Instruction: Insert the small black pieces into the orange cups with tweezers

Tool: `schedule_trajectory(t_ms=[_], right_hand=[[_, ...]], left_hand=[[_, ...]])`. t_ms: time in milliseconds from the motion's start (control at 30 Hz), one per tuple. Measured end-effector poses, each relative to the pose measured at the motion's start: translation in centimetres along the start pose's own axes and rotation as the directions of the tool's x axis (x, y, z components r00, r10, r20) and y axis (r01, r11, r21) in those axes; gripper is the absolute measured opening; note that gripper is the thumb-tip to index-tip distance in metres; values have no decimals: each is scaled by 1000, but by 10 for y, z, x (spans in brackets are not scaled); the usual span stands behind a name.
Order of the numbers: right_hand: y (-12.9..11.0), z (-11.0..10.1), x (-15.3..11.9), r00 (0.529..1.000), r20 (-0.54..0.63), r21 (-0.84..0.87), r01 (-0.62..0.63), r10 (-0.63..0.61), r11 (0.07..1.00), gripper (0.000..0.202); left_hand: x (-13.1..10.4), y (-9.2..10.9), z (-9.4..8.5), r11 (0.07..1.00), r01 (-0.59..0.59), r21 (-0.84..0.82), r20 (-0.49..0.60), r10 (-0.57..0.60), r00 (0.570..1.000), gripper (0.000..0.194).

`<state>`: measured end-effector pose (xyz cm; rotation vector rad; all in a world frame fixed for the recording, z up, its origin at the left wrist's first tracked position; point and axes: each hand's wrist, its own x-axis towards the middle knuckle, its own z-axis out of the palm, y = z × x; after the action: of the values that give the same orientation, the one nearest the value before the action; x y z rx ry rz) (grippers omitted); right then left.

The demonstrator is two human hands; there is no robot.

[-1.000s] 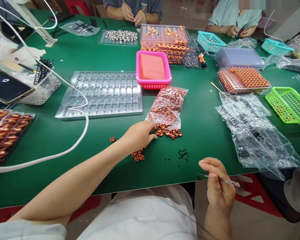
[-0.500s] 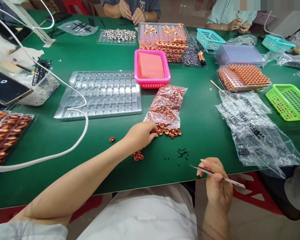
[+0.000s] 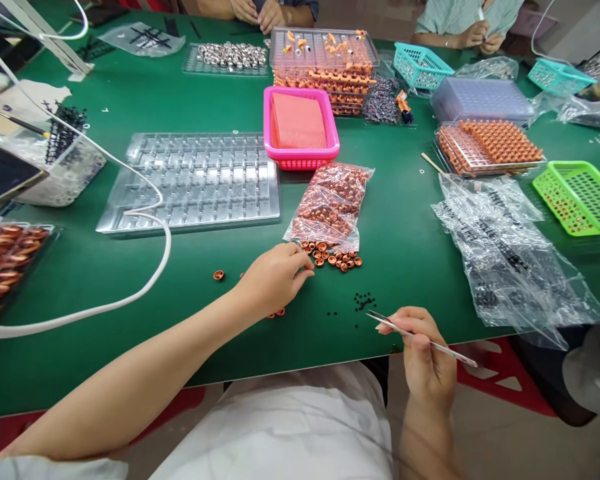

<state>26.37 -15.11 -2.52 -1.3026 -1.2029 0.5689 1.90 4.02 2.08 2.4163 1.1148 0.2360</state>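
Note:
My left hand [image 3: 279, 275] is closed in a pinch at the near edge of a loose pile of small copper-coloured cups [image 3: 336, 259]; what its fingertips hold is too small to make out. Above that pile lies a clear bag [image 3: 330, 203] full of the same cups. A single cup [image 3: 219, 275] sits left of my wrist, and a few more [image 3: 280, 311] are partly hidden beneath my forearm. In my right hand [image 3: 423, 343] are slim metal tweezers [image 3: 440, 345], their tips pointing left beside a scatter of tiny black pieces [image 3: 364, 302].
A clear moulded tray [image 3: 195, 180] and a pink basket [image 3: 300, 157] stand beyond my left hand. Plastic bags [image 3: 510, 267] and a green basket [image 3: 577, 200] lie right. A white cable [image 3: 163, 267] crosses the left side. Two people sit opposite, their hands [image 3: 260, 13] visible.
My left hand has drawn slightly back from the loose cups, its thumb and fingers now closer together. The tweezers in my right hand have moved left and up, nearer the black pieces. The view has shifted slightly.

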Motion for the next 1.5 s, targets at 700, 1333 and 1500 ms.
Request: schedule_trajectory(t_ms=[700, 1333, 1500], right_hand=[[-8, -6, -11, 976, 35, -34, -215, 216, 976, 15], [-5, 17, -12, 986, -115, -357, -152, 118, 922, 10], [-4, 17, -11, 991, -95, -370, -126, 97, 920, 10]], left_hand=[[-33, 23, 38, 917, -109, -383, -69, 89, 994, 16], [-33, 21, 41, 921, -120, -372, -12, 124, 992, 19], [-33, 20, 40, 920, -138, -367, -30, 137, 990, 17]])
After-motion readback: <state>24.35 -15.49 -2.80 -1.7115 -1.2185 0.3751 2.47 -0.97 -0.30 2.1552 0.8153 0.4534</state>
